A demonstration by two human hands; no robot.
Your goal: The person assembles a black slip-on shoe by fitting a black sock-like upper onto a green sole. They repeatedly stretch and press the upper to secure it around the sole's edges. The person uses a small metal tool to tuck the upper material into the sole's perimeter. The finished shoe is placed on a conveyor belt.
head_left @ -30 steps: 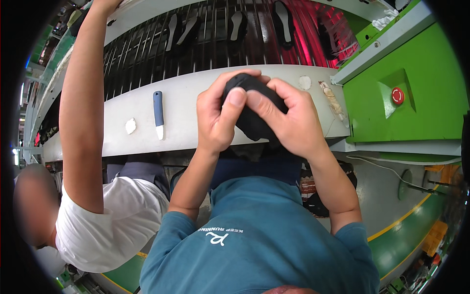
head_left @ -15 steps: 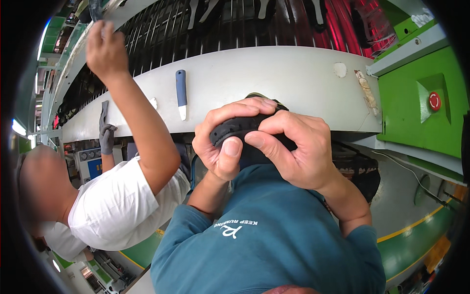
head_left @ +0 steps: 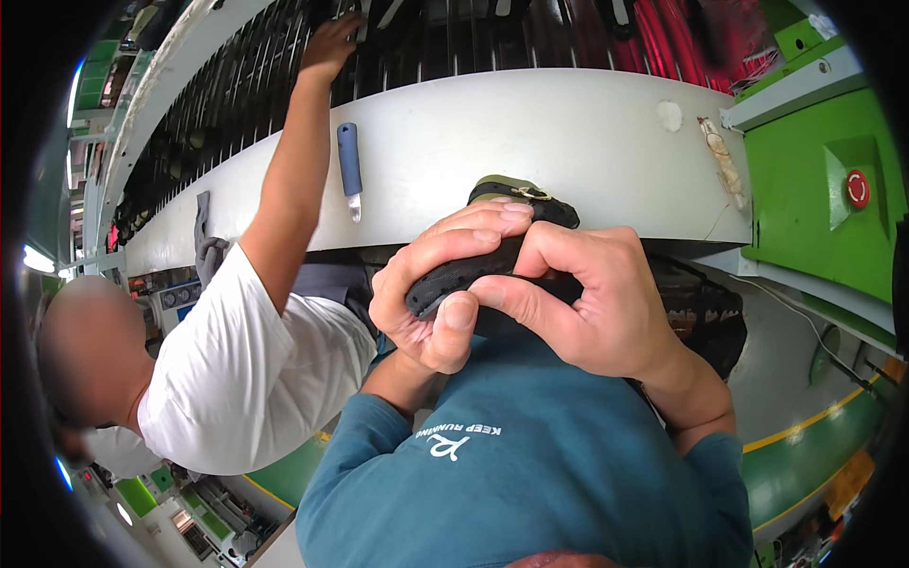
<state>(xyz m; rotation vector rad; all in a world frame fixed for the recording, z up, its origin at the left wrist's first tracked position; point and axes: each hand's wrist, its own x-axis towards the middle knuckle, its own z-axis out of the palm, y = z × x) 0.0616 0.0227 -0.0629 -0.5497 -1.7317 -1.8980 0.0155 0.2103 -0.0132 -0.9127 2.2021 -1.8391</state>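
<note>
A black shoe [head_left: 447, 280] with an olive-green part and a small buckled strap is held between my hands over the near edge of the white table. My left hand [head_left: 417, 293] wraps round its black end, fingers over the top and thumb against the near edge. My right hand [head_left: 592, 303] pinches the shoe's near edge, thumb tip close to the left thumb. Much of the shoe is hidden by my fingers. A blue-handled blade tool [head_left: 349, 161] lies on the table beyond my left hand.
On my left a co-worker in a white shirt [head_left: 222, 369] reaches a hand [head_left: 333, 45] over the roller conveyor [head_left: 426, 66], where dark pieces lie. A gray glove [head_left: 210, 257] lies at the table's left. A green machine with a red button [head_left: 858, 188] stands at right.
The co-worker's raised arm has swung right, its hand now at the dark pieces on the rollers. In my grip, the shoe shows more of its olive part and buckle.
</note>
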